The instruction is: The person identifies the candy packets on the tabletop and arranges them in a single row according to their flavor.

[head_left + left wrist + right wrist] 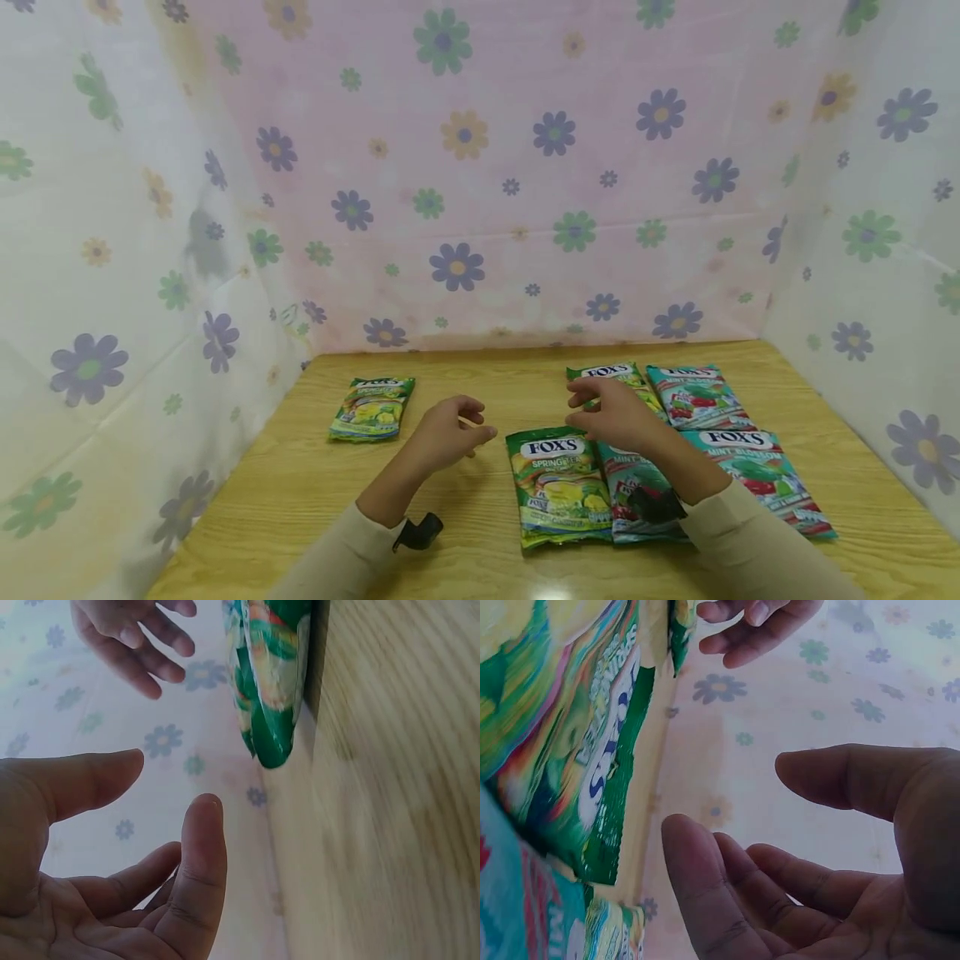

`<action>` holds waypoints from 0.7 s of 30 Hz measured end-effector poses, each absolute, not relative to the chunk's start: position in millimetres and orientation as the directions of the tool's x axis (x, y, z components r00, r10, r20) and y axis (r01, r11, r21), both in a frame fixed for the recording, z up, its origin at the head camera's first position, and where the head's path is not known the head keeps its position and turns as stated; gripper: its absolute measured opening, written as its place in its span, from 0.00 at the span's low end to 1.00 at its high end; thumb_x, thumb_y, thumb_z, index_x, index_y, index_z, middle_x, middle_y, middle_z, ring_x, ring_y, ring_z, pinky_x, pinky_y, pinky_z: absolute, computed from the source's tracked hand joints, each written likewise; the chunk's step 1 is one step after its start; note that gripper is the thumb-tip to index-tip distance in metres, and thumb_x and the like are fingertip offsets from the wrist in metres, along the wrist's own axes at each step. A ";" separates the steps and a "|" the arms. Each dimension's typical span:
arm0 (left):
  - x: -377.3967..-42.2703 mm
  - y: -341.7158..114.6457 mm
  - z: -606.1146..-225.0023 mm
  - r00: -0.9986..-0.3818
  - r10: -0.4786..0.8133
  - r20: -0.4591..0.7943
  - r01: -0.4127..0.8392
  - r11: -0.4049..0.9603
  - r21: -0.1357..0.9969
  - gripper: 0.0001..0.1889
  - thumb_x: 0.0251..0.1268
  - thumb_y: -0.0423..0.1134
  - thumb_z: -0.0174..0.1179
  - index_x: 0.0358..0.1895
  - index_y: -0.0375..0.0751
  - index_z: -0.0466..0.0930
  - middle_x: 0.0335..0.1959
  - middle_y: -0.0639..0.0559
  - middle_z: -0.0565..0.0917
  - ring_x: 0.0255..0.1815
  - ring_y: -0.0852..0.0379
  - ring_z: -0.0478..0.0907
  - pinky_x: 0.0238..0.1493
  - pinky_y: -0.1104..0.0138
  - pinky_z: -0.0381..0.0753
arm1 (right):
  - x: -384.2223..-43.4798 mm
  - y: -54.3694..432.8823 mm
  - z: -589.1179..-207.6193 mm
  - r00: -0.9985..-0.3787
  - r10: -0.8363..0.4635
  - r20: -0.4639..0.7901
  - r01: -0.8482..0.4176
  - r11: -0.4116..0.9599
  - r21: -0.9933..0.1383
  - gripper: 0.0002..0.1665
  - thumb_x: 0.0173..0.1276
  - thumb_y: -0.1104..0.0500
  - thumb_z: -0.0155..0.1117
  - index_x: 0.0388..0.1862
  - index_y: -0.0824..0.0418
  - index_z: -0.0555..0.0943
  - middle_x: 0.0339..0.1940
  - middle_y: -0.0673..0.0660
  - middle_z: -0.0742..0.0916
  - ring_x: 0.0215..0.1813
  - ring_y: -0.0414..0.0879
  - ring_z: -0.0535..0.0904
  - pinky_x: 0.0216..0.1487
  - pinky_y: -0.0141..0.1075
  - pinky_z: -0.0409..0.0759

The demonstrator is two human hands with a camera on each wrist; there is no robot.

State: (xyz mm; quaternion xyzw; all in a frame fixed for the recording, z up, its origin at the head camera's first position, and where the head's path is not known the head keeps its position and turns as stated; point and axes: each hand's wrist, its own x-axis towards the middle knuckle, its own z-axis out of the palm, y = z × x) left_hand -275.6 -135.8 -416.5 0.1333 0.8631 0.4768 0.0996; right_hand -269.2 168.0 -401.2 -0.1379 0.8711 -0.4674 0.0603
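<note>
- At far left we have a lone Spring Tea packet (371, 410) lying flat on the tabletop (491, 375); we would expect it light and soft, with an edge seal to pinch.
- Next, the left grip (448, 433) is empty, thumb and fingers apart and loosely bent.
- Then comes the near Spring Tea packet (564, 500), face up; its wrapper looks glossy, so we judge it slippery, best held by both sides.
- The right grip (618, 417) is spread and empty too, in front of a partly hidden rear green packet (641, 387).
- At right we see Mint Blossom packets, one rear packet (701, 402) and one front packet (757, 479); we suspect hard squeezing could crush their contents.
</note>
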 end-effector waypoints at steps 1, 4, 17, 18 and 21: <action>-274.8 -134.1 -417.2 -0.942 0.333 -0.051 0.130 0.499 0.857 0.28 0.70 0.49 0.69 0.66 0.38 0.76 0.55 0.43 0.81 0.45 0.53 0.85 0.43 0.53 0.90 | -268.2 170.3 -402.0 -0.953 -0.304 0.019 -0.188 0.535 -0.824 0.33 0.74 0.55 0.69 0.74 0.64 0.73 0.59 0.65 0.83 0.47 0.50 0.86 0.39 0.44 0.89; -273.7 -130.1 -421.2 -0.931 0.357 -0.073 0.115 0.477 0.871 0.30 0.70 0.49 0.68 0.67 0.34 0.75 0.52 0.45 0.81 0.44 0.53 0.86 0.43 0.55 0.90 | -264.8 176.5 -404.0 -0.953 -0.304 0.013 -0.200 0.594 -0.779 0.32 0.74 0.54 0.69 0.71 0.66 0.75 0.56 0.64 0.85 0.43 0.49 0.86 0.38 0.43 0.88; -267.3 -121.0 -435.8 -0.880 0.412 -0.235 0.011 0.513 0.858 0.25 0.69 0.47 0.70 0.58 0.31 0.79 0.42 0.45 0.84 0.34 0.52 0.89 0.35 0.60 0.89 | -253.9 189.9 -400.9 -0.931 -0.333 -0.152 -0.122 0.674 -0.729 0.30 0.72 0.52 0.70 0.65 0.70 0.79 0.48 0.58 0.88 0.42 0.49 0.87 0.40 0.44 0.88; -266.6 -120.4 -436.4 -0.874 0.424 -0.238 0.017 0.515 0.857 0.24 0.69 0.47 0.69 0.58 0.31 0.80 0.41 0.45 0.85 0.34 0.52 0.89 0.34 0.60 0.88 | -252.8 188.9 -400.8 -0.929 -0.330 -0.168 -0.102 0.662 -0.742 0.30 0.72 0.52 0.70 0.65 0.70 0.79 0.46 0.57 0.88 0.38 0.49 0.87 0.38 0.43 0.88; -263.6 -118.7 -437.1 -0.847 0.466 -0.256 0.009 0.494 0.869 0.23 0.71 0.46 0.68 0.57 0.29 0.80 0.40 0.44 0.87 0.34 0.49 0.90 0.34 0.59 0.89 | -248.9 185.8 -402.0 -0.922 -0.327 -0.205 -0.053 0.633 -0.772 0.30 0.73 0.54 0.70 0.65 0.72 0.78 0.44 0.59 0.88 0.32 0.49 0.86 0.33 0.42 0.88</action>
